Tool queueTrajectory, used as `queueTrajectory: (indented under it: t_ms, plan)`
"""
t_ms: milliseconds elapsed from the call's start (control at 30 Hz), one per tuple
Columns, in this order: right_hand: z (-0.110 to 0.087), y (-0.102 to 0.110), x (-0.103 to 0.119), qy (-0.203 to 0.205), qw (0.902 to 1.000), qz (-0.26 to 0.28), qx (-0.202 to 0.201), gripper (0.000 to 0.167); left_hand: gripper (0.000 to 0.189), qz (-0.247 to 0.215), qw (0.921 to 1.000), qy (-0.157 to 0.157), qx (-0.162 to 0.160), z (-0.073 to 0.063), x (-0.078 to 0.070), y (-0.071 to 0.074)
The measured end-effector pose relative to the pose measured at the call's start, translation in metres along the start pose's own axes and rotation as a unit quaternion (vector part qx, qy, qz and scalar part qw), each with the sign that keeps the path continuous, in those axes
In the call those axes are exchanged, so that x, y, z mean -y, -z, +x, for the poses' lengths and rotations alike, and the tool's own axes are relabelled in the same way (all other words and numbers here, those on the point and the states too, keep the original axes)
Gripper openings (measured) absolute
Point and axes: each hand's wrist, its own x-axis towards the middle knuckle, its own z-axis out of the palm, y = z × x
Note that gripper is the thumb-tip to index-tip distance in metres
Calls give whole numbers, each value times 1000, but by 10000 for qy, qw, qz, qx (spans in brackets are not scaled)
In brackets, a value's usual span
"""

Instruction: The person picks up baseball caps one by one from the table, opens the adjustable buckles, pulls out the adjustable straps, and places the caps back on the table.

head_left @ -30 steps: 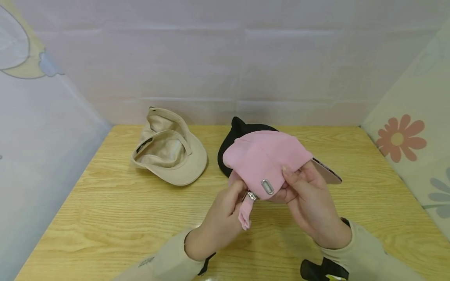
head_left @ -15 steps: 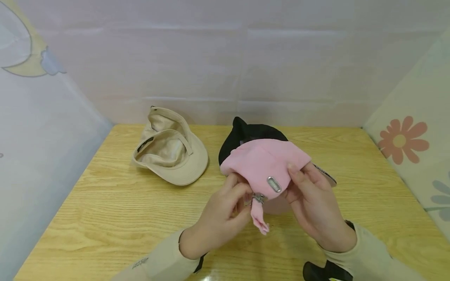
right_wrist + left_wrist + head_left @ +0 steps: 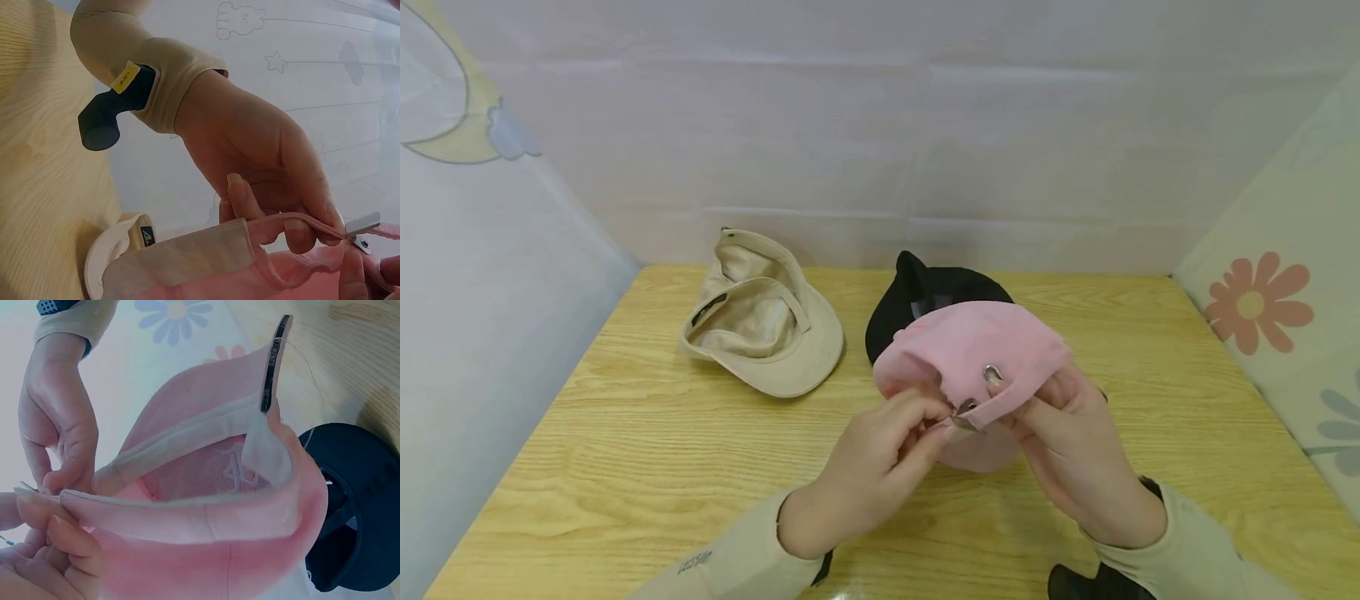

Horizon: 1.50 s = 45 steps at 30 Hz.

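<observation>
A pink baseball cap (image 3: 977, 342) is held up over the table, its back strap towards me. My left hand (image 3: 868, 475) pinches the strap between thumb and fingers, right beside a silver metal buckle (image 3: 966, 418). In the right wrist view the buckle (image 3: 364, 224) is flipped up at an angle on the pink strap. My right hand (image 3: 1078, 454) grips the cap's rear edge on the other side, its thumb by a metal eyelet (image 3: 992, 372). The cap's open inside, with a pale sweatband (image 3: 187, 434), shows in the left wrist view.
Behind the pink cap a black cap (image 3: 887, 321) with a pointed ear lies on the wooden table (image 3: 647, 467). A beige cap (image 3: 805, 350) lies on the left, its inside facing up. Printed cloth walls (image 3: 820, 142) enclose the back and sides.
The buckle has tipped, and the strap end that dangled below it no longer hangs down. My left fingers have closed in on the strap. The pink cap has lowered slightly and turned.
</observation>
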Motion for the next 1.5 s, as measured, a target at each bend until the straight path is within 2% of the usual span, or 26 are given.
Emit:
queueTrajectory:
  t_ms: [167,400,567,867,1067,1267,1500]
  plan:
    - [1,-2,2,172,9996,-162,139,38,4,-140,9999,79,-22,0,-2,0]
    - [0,-5,4,103,9958,-813,396,47,2,-153,9991,162,-365,-1,-2,-1]
    - [0,-6,4,110,9962,-735,458,50,4,-288,9983,196,-467,-2,-2,-3]
    - [1,-5,2,41,9977,-527,414,52,3,-254,9992,-38,-307,-2,-4,-6]
    - [1,-5,4,-141,9944,-919,505,51,2,-436,9983,120,-357,-3,-3,-6]
    - [0,-3,4,-253,9918,-967,793,47,8,-444,9981,-21,-420,0,-4,-8]
    - [0,0,5,-211,9942,-728,767,35,5,-300,9988,-155,-367,1,-4,-7]
